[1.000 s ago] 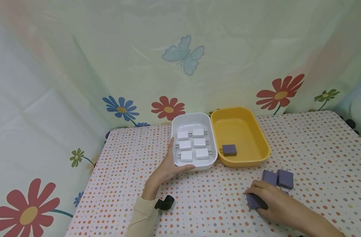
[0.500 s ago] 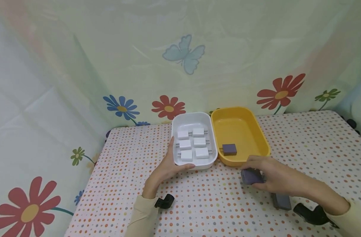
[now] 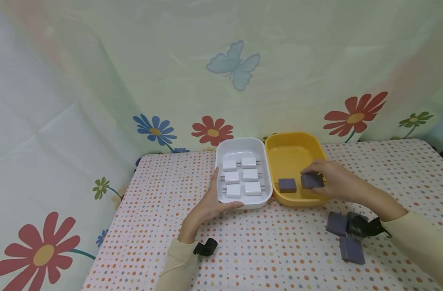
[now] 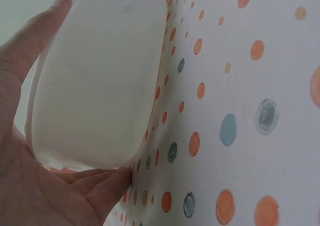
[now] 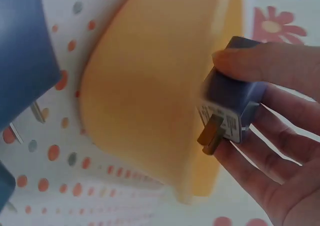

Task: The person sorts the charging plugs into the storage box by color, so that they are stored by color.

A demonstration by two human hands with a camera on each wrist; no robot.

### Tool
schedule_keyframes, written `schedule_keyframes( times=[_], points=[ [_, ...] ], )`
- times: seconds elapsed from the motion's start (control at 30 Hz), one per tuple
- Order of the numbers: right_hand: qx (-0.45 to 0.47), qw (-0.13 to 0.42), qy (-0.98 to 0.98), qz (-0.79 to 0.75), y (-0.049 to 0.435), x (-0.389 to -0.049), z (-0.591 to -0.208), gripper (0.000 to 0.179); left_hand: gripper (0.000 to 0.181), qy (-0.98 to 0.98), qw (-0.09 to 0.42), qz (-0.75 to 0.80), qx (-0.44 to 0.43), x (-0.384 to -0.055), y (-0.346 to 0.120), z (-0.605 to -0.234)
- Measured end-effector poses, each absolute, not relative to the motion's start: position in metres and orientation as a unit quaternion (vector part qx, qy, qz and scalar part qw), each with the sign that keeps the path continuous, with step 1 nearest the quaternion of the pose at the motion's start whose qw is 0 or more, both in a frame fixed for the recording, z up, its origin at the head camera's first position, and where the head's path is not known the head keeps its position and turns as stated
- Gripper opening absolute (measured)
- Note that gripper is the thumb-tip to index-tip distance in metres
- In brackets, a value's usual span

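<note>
In the head view I see soft, even, slightly dim light, with pale sheen on the backdrop (image 3: 159,72) at left. In the left wrist view, grey shadow borders the white tray (image 4: 95,80). In the right wrist view, I find the yellow tray (image 5: 140,80) smeared and the dots at lower left streaked.

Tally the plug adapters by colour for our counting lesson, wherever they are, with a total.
White plug adapters: 6, all in the white tray
Purple plug adapters: 5 (1 lying in the yellow tray, 1 in the right hand, 3 on the table)
Total: 11
</note>
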State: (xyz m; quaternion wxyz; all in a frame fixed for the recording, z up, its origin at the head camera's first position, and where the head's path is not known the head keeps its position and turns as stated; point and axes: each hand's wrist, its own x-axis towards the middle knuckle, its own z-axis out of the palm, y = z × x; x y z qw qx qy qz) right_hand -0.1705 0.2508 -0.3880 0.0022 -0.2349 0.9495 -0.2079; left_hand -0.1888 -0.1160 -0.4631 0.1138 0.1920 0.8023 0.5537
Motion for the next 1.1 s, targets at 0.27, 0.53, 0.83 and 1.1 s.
schedule_keyframes(
  times=[0.27, 0.53, 0.83, 1.1],
  points=[
    [-0.217, 0.058, 0.953, -0.202, 0.246, -0.192, -0.412, 0.039, 0.132, 0.796, 0.110, 0.557, 0.207, -0.189, -0.114, -0.463],
    [-0.202, 0.076, 0.962, -0.170, 0.241, -0.197, -0.423, 0.039, 0.132, 0.793, 0.108, 0.560, 0.214, -0.189, -0.115, -0.464],
    [-0.193, 0.084, 0.964, -0.162, 0.240, -0.195, -0.421, 0.042, 0.135, 0.815, 0.115, 0.538, 0.181, -0.186, -0.116, -0.463],
    [-0.196, 0.044, 0.962, -0.187, 0.244, -0.182, -0.413, 0.043, 0.135, 0.810, 0.119, 0.547, 0.176, -0.184, -0.116, -0.462]
  ],
)
